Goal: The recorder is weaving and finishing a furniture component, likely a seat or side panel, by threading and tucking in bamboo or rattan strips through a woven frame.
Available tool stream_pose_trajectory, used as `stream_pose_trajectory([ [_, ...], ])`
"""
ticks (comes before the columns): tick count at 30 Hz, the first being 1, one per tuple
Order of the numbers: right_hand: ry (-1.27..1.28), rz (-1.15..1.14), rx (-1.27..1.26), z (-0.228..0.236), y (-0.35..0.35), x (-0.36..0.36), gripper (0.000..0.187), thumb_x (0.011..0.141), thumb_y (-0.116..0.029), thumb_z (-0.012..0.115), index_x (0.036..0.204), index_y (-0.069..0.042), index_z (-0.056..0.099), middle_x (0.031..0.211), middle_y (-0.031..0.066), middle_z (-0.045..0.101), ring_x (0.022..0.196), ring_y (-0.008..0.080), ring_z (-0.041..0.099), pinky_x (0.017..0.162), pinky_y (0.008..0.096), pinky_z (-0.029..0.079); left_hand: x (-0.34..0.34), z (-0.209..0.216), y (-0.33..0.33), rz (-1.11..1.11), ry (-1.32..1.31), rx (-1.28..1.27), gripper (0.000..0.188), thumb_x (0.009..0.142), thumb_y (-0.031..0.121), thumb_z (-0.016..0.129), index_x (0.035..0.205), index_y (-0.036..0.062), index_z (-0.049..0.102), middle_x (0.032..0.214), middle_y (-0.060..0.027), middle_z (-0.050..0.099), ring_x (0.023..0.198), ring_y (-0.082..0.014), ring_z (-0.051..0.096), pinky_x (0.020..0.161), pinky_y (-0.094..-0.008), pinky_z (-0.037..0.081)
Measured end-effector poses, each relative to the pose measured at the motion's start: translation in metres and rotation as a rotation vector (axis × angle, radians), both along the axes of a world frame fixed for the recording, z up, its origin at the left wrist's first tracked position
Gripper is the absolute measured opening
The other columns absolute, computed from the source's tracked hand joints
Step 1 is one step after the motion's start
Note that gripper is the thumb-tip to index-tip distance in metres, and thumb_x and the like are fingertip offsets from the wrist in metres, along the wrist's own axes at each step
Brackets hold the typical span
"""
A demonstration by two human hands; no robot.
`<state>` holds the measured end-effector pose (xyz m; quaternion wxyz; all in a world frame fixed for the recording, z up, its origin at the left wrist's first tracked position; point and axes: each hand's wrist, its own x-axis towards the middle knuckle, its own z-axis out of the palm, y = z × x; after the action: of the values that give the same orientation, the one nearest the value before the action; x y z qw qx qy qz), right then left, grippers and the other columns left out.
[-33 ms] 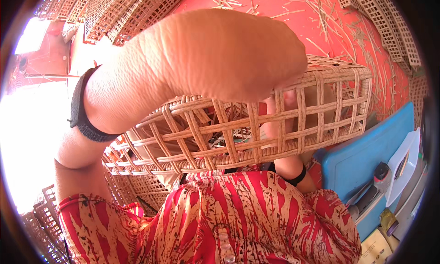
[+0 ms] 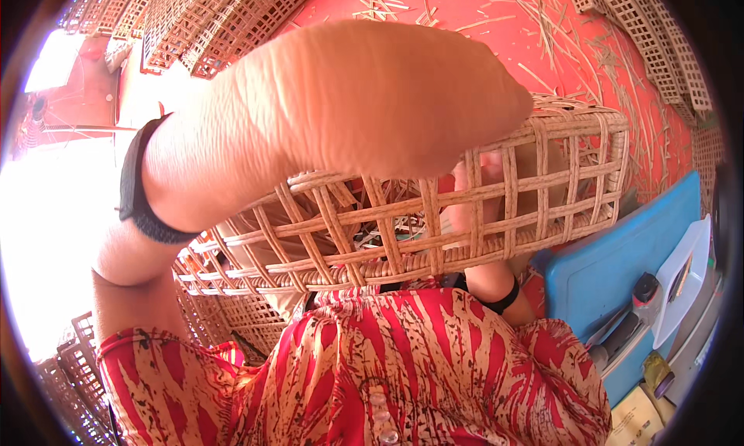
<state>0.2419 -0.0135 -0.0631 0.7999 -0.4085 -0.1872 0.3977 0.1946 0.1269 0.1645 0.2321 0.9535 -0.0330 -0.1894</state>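
Since the earlier frame, the left hand [image 2: 395, 97] has slid a little to the right over the wicker basket [image 2: 453, 213], while the basket and the right hand [image 2: 456, 217] lie nearly as they were. Lattice and thick edging make up the basket's visible side, and its long axis runs left to right across the person's front, the right end tilted slightly away from the body. Both hands are at its right half or middle, but on opposite sides of the lattice: the left hand is above it, between camera and basket, covering the middle of the far edge; the right hand is behind it, reached by passing under the near edge, and shows only through the openings. From the left fingers, hidden beyond the back of that hand, the basket lies directly below and toward the body; how far they are spread, and whether they hold anything, I cannot tell. Parts of the right fingers [image 2: 490, 161] show pale between two upright strands, close behind the far edge; their grip cannot be made out either. Beyond the basket, cut cane strips [image 2: 542, 31] lie scattered on the red floor [image 2: 477, 51]; just right of the basket leans a blue plastic panel [image 2: 581, 268].
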Motion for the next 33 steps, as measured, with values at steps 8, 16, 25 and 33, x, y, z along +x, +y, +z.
stream_pose_trajectory([
  [8,0.045,0.082,-0.02,0.024,-0.003,-0.007,0.036,0.089,-0.035,0.063,0.105,-0.004,0.061,0.088,0.0049,0.065,0.074,0.0136,0.061,0.064,0.027,0.051,-0.011,-0.044,0.004,0.03,-0.243,-0.039,0.038,0.075,0.009,0.071,0.108,-0.0021,0.057,0.107,-0.0191,0.062,0.101,-0.0362,0.063,0.083,-0.042,0.051],
  [16,0.42,0.362,0.344,0.013,0.007,0.016,0.042,0.095,-0.042,0.05,0.1,-0.002,0.06,0.083,0.0096,0.062,0.065,0.0195,0.057,0.054,0.0299,0.046,0.0,-0.061,0.003,0.053,-0.408,-0.07,0.028,0.075,-0.004,0.053,0.103,0.0007,0.05,0.093,-0.017,0.059,0.089,-0.0325,0.063,0.071,-0.0394,0.051],
  [25,-0.092,0.43,0.176,0.018,0.057,0.056,0.038,0.094,-0.032,0.058,0.122,-0.007,0.058,0.102,0.006,0.066,0.088,0.0174,0.065,0.073,0.0345,0.055,0.013,-0.065,0.05,0.174,-0.29,-0.029,0.036,0.075,0.0,0.06,0.109,0.0004,0.05,0.103,-0.0157,0.059,0.097,-0.0301,0.062,0.082,-0.0393,0.051],
  [33,-0.282,0.448,0.112,0.019,0.207,0.117,0.03,0.093,-0.035,0.06,0.107,-0.008,0.064,0.089,0.0025,0.065,0.085,0.0134,0.061,0.07,0.0295,0.051,-0.05,-0.076,0.11,0.404,-0.674,0.521,0.067,0.083,0.042,0.066,0.132,0.0021,0.045,0.124,-0.0199,0.05,0.118,-0.034,0.05,0.098,-0.044,0.042],
])
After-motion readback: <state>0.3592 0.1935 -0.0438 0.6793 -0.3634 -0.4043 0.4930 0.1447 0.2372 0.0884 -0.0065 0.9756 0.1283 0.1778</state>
